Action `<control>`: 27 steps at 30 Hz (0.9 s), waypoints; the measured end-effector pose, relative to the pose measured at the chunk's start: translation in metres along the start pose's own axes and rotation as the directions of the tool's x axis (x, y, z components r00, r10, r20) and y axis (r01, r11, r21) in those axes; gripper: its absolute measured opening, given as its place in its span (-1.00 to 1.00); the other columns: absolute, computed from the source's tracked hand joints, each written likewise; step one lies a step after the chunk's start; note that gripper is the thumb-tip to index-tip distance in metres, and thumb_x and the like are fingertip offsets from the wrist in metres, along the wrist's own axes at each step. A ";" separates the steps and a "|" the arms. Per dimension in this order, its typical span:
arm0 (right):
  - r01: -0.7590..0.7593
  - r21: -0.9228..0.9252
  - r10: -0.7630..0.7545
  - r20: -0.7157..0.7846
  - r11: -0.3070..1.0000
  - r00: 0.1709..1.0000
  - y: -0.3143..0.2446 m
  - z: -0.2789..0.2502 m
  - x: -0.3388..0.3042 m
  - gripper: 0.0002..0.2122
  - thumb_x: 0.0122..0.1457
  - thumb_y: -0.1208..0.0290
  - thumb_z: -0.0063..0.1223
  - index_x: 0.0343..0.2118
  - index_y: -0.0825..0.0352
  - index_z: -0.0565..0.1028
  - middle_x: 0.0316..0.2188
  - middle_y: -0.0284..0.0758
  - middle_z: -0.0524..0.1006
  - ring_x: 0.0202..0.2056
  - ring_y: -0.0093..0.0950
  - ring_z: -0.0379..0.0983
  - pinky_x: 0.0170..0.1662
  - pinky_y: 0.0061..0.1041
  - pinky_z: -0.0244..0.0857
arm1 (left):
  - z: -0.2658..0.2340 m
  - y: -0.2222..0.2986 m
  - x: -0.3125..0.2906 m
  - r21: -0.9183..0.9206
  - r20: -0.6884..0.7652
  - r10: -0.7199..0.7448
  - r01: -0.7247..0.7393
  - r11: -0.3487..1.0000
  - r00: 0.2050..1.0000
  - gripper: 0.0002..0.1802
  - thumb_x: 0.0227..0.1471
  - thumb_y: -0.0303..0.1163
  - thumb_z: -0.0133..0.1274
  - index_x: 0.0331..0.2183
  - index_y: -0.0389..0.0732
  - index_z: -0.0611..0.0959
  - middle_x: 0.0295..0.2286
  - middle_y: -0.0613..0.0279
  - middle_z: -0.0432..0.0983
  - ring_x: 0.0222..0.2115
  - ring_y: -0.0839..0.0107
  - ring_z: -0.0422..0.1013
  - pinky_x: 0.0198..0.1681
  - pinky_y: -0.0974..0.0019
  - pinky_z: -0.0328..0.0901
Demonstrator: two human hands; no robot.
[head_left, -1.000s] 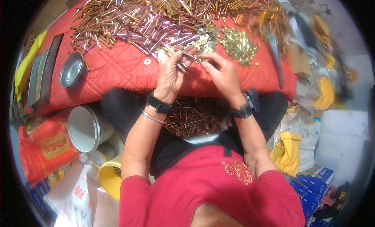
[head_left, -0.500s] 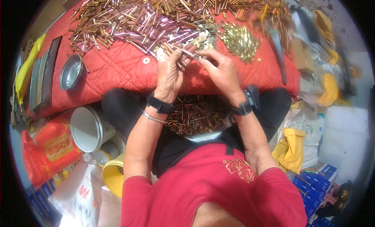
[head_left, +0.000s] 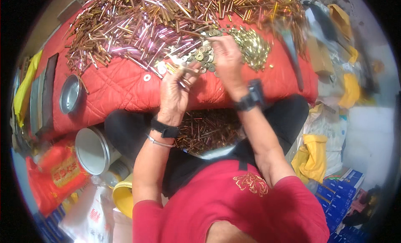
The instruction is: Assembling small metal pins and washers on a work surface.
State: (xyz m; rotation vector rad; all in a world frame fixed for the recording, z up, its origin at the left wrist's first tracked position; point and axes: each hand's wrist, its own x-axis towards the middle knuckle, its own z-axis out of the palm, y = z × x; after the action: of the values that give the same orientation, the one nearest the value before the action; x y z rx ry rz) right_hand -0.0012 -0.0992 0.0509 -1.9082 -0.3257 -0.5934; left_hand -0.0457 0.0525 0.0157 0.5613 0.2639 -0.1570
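Observation:
My left hand (head_left: 174, 94) is held palm up at the near edge of the red quilted cloth (head_left: 121, 86). Its curled fingers hold a few short, thin metal tubes (head_left: 183, 81). My right hand (head_left: 227, 57) is above the cloth, over a small heap of round flat washers (head_left: 200, 57). Its fingertips point left toward the washers and are blurred, so whether they grip anything is unclear. Just right of that hand lies a pile of small shiny brass-coloured pieces (head_left: 255, 48). Beyond both hands spreads a large heap of coppery and pinkish metal tubes (head_left: 138, 32).
A metal bowl (head_left: 70, 94) and a single washer (head_left: 147, 77) sit on the cloth's left part. More tubes (head_left: 204, 132) lie between my legs. A white bucket (head_left: 90, 151) and yellow bucket (head_left: 122, 199) stand left; a yellow bag (head_left: 311, 157) and blue boxes (head_left: 338, 201) are right.
My right hand has left the tubes in my left hand and moved up to the washers. My left hand has dropped slightly and still holds tubes. The whole view has shifted a little.

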 end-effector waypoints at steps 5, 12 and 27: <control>0.322 -0.655 -0.224 0.232 0.684 0.947 0.072 -0.054 0.033 -0.95 -0.03 0.46 0.10 -0.48 0.27 0.53 -0.41 -0.29 0.42 -0.27 -0.29 0.32 -0.24 -0.29 0.22 | 0.013 0.014 -0.001 0.078 -0.069 -0.008 0.013 0.997 0.998 -0.74 0.14 -0.25 -0.04 -0.28 -0.27 0.49 -0.54 0.24 0.44 -0.61 0.46 0.33 -0.50 0.44 0.31; 0.461 -0.741 -0.156 0.445 0.489 0.882 0.073 -0.036 0.039 -0.89 -0.09 0.52 0.02 -0.45 0.23 0.50 -0.34 -0.29 0.41 -0.21 -0.27 0.33 -0.22 -0.28 0.21 | 0.006 0.020 -0.003 0.146 -0.068 -0.016 0.025 0.989 0.998 -0.73 0.12 -0.21 0.02 -0.35 -0.25 0.56 -0.76 0.46 0.27 -0.82 0.72 0.09 -0.78 0.64 -0.03; -0.442 0.361 0.269 0.439 0.821 0.857 -0.022 -0.037 -0.004 -0.90 0.09 0.58 0.08 -0.30 0.36 0.52 -0.40 -0.44 0.53 -0.36 -0.69 0.43 -0.26 -0.67 0.33 | 0.016 0.010 -0.017 0.388 0.181 -0.097 0.020 0.921 0.979 -0.82 0.00 -0.31 0.11 -0.44 -0.23 0.61 -0.73 0.52 0.28 -0.79 0.76 0.04 -0.75 0.60 -0.15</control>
State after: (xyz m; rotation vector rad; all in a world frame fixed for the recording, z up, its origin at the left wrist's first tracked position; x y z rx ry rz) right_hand -0.0250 -0.1240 0.0775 -1.5540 -0.2953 0.1108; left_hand -0.0568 0.0533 0.0383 0.9237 0.0539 -0.3257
